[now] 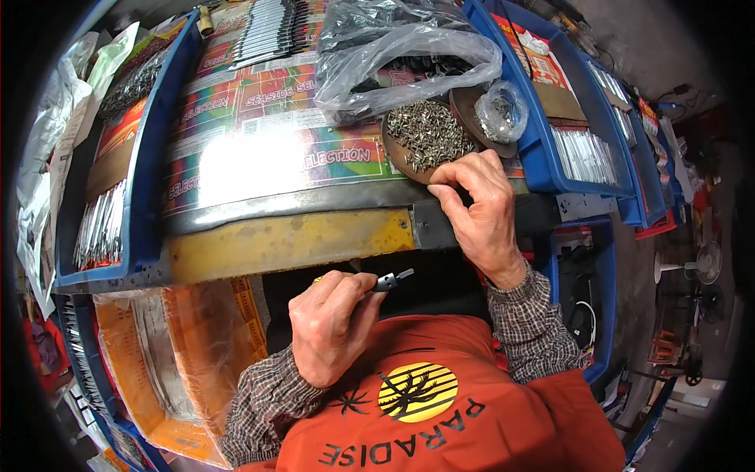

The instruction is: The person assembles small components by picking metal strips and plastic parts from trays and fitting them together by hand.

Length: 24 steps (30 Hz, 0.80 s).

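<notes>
My left hand is closed in front of the red apron, pinching a small metal piece between thumb and fingers. This piece has a silvery body with dark holes and a narrow flat tip pointing right; its rear end is hidden in the hand. My right hand is at the near rim of a round dish heaped with small metal pins. Its thumb and index fingertips are pressed together there; whatever lies between them is too small to make out.
A clear plastic bag with dark parts lies behind the dish. Beside it, a second dish carries a small plastic bag. Slim metal parts lie in a row at the back. Blue bins with metal strips flank the bench.
</notes>
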{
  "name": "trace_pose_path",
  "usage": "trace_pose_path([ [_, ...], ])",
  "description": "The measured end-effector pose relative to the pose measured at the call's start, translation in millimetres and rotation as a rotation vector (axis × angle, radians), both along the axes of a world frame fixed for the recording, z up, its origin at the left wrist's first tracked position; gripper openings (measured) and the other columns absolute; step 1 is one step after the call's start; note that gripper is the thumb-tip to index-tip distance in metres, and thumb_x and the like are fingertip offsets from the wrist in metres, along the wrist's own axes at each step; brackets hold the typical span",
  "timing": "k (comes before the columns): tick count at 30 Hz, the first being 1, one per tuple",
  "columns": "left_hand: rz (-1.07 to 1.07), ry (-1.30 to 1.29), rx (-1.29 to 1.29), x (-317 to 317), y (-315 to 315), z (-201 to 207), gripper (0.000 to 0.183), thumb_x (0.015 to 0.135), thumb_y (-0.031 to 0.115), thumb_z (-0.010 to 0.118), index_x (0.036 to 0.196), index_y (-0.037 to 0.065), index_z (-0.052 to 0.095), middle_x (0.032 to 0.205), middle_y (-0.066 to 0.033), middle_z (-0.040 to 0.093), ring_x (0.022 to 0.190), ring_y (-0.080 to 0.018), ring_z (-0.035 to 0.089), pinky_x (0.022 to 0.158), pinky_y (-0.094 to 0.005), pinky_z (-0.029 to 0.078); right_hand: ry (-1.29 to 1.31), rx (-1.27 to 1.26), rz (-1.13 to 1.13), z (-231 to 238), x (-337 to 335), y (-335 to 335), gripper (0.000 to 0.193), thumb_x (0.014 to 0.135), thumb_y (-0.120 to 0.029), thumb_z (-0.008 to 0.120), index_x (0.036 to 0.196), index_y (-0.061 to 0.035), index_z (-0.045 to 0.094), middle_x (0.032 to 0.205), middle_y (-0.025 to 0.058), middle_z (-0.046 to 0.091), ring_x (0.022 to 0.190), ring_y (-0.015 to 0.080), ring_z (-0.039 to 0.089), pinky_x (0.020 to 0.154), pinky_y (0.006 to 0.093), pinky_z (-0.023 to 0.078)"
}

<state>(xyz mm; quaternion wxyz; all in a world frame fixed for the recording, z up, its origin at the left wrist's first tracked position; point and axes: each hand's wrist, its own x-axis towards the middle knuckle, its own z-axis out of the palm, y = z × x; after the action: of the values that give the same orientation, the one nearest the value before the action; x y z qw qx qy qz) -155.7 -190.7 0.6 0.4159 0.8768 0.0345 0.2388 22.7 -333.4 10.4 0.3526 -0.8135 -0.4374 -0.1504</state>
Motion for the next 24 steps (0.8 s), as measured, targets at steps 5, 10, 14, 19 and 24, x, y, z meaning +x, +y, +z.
trace_pose_path([
  [5, 0.001, 0.012, -0.019, -2.9, -2.2, 1.1, 0.019, 0.071, -0.004, 0.074, 0.087, 0.001, 0.065, 0.071, -0.0092, 0.06, 0.057, -0.0204, 0.057, 0.051, -0.0301, 0.044, 0.171, 0.1, 0.074, 7.2, -27.4, -6.5, 0.009, 0.074, 0.005, 0.067, 0.08, 0.0002, 0.061, 0.075, 0.0059, 0.058, 0.069, 0.0163, 0.054, 0.061, 0.0281, 0.044],
  [10, -0.01, 0.031, 0.006, -3.4, -4.6, 3.2, 0.02, 0.071, -0.002, 0.074, 0.087, 0.002, 0.063, 0.071, -0.0093, 0.058, 0.059, -0.0252, 0.058, 0.051, -0.0342, 0.046, 0.491, 0.159, 0.35, 11.6, -58.0, -10.2, 0.013, 0.075, 0.002, 0.07, 0.084, -0.0019, 0.061, 0.077, 0.0069, 0.06, 0.072, 0.0211, 0.055, 0.065, 0.0321, 0.045],
  [14, -0.026, -0.018, 0.036, -2.1, -7.3, 2.3, 0.022, 0.069, -0.002, 0.075, 0.087, 0.002, 0.062, 0.072, -0.0086, 0.058, 0.06, -0.025, 0.059, 0.052, -0.0341, 0.048, 0.502, 0.163, 0.416, 6.6, -62.1, -9.0, 0.014, 0.076, 0.001, 0.07, 0.085, -0.0023, 0.06, 0.082, 0.0065, 0.062, 0.077, 0.0216, 0.057, 0.071, 0.0325, 0.045],
  [19, -0.026, -0.03, 0.076, -4.8, -8.8, 3.5, 0.024, 0.068, 0.0, 0.075, 0.088, 0.003, 0.062, 0.073, -0.008, 0.059, 0.062, -0.0248, 0.06, 0.053, -0.0338, 0.049, 0.582, 0.139, 0.397, 3.6, -66.4, -10.5, 0.013, 0.077, 0.0, 0.07, 0.085, -0.002, 0.061, 0.084, 0.0063, 0.063, 0.077, 0.0208, 0.057, 0.071, 0.0319, 0.046],
  [24, -0.03, -0.061, 0.122, -3.7, -9.5, -1.1, 0.023, 0.069, 0.002, 0.074, 0.089, 0.003, 0.063, 0.074, -0.008, 0.06, 0.062, -0.0244, 0.061, 0.053, -0.0338, 0.05, 0.733, 0.146, 0.322, 1.3, -70.2, -11.3, 0.01, 0.077, 0.001, 0.069, 0.084, -0.0011, 0.062, 0.083, 0.0064, 0.063, 0.075, 0.0182, 0.056, 0.064, 0.0287, 0.045],
])
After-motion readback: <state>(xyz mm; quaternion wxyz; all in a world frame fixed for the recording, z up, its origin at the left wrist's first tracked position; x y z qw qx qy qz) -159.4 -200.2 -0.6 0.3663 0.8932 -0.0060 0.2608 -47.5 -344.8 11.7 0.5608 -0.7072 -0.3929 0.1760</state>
